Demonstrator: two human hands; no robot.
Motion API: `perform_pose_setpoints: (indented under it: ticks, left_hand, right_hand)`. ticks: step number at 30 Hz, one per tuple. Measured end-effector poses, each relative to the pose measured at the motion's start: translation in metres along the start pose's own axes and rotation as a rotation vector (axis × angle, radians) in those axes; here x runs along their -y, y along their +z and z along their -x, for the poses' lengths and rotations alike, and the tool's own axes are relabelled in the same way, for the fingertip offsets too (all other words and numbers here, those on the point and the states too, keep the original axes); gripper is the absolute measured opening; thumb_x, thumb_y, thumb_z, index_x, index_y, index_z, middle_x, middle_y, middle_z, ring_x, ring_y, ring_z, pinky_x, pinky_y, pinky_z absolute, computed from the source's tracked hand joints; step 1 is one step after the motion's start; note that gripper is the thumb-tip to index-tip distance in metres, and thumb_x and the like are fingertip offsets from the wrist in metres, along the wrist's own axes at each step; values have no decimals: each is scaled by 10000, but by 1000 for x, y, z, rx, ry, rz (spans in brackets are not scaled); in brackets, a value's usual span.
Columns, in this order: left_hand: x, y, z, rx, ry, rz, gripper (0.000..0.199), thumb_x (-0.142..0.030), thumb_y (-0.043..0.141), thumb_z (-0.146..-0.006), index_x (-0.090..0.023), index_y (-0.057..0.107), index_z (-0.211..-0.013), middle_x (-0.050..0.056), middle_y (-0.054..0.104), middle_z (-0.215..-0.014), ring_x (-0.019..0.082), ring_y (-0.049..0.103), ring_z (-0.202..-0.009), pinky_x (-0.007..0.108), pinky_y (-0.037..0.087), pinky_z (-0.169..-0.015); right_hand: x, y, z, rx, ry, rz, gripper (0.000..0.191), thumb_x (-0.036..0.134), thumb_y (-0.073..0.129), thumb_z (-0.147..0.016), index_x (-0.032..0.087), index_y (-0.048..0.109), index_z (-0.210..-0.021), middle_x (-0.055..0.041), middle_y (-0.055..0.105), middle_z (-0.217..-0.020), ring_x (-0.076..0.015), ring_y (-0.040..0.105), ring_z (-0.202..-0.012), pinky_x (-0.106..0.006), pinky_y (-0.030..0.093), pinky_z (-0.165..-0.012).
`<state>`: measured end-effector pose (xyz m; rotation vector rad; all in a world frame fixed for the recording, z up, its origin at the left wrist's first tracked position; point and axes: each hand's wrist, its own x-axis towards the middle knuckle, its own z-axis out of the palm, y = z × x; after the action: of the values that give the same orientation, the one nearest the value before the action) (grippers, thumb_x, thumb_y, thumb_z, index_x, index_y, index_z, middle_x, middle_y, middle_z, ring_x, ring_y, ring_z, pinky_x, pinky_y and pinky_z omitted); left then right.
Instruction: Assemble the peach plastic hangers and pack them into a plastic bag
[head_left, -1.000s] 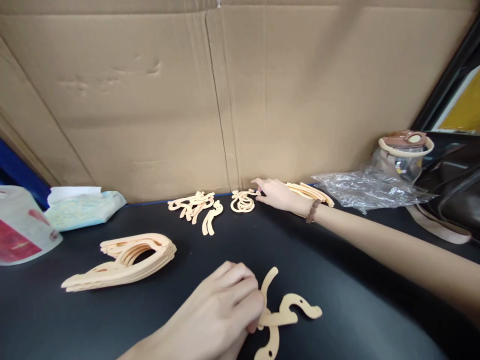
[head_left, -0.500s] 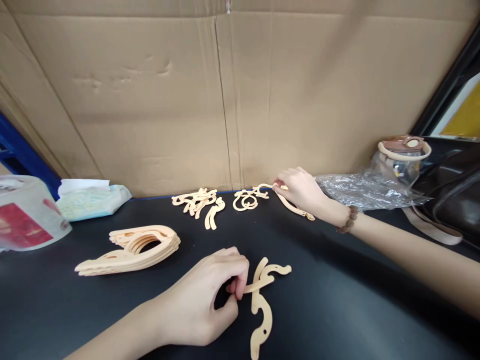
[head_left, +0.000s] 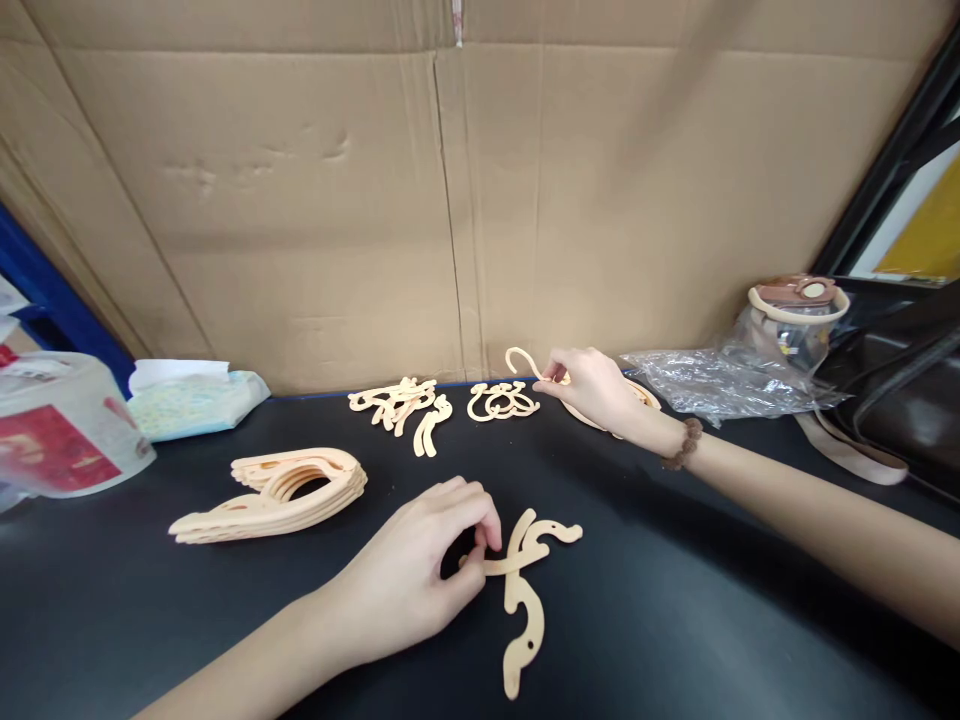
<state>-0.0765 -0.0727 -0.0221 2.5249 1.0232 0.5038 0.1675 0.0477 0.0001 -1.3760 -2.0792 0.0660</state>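
Observation:
My left hand [head_left: 420, 565] is closed, its fingertips pinching one end of a beige hanger arm [head_left: 517, 563]. That arm crosses over another curved hanger arm [head_left: 528, 650] lying on the black table. Farther back, my right hand [head_left: 589, 390] is closed on a thin beige hanger hook [head_left: 519, 357], whose curved end sticks up to the left, raised above the table. Behind and under the right hand lie more beige hanger pieces [head_left: 646, 393], partly hidden. Just left of it is a small pile of hooks [head_left: 499, 406].
A stack of folded beige hangers [head_left: 285, 510] lies at left. Loose hanger arms [head_left: 397, 402] are heaped by the cardboard wall [head_left: 300, 200]. A tissue pack [head_left: 199, 405] and a wide tape roll [head_left: 67, 430] stand far left. Clear plastic wrap [head_left: 690, 385], a bottle [head_left: 799, 320] and a dark bag [head_left: 900, 370] are right.
My right hand has picked a hook up from among the pieces at the back, and its curved end now stands raised. My left hand keeps its pinch on the hanger arm.

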Motion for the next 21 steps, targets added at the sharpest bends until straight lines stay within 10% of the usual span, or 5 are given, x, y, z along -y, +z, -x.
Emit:
perform_pose_setpoints:
  ticks: [8, 12, 21]
  left_hand:
    - [7, 0, -1, -313, -81, -152, 269, -211, 433, -925, -262, 501, -1180, 59, 550, -1218, 229, 524, -1145, 370, 476, -921]
    - [10, 3, -1, -226, -60, -193, 357, -278, 441, -958, -313, 484, -1310, 40, 476, -1397, 246, 467, -1265, 424, 422, -1040]
    - [12, 11, -1, -145, -97, -131, 272, -287, 474, -941, -253, 563, -1196, 51, 599, -1149, 234, 565, -1059, 403, 485, -926]
  right_hand:
    - [16, -2, 52, 385, 18, -506, 333, 483, 673, -774, 150, 652, -783, -38, 743, -807, -167, 693, -760, -275, 518, -698]
    - [25, 0, 75, 497, -14, -571, 315, 463, 667, -804, 151, 697, -832, -28, 735, -778, -148, 671, -722, -262, 506, -683]
    - [-5, -28, 61, 142, -107, 91, 306, 405, 489, -940, 189, 695, -874, -51, 713, -894, -200, 641, -827, -321, 466, -743]
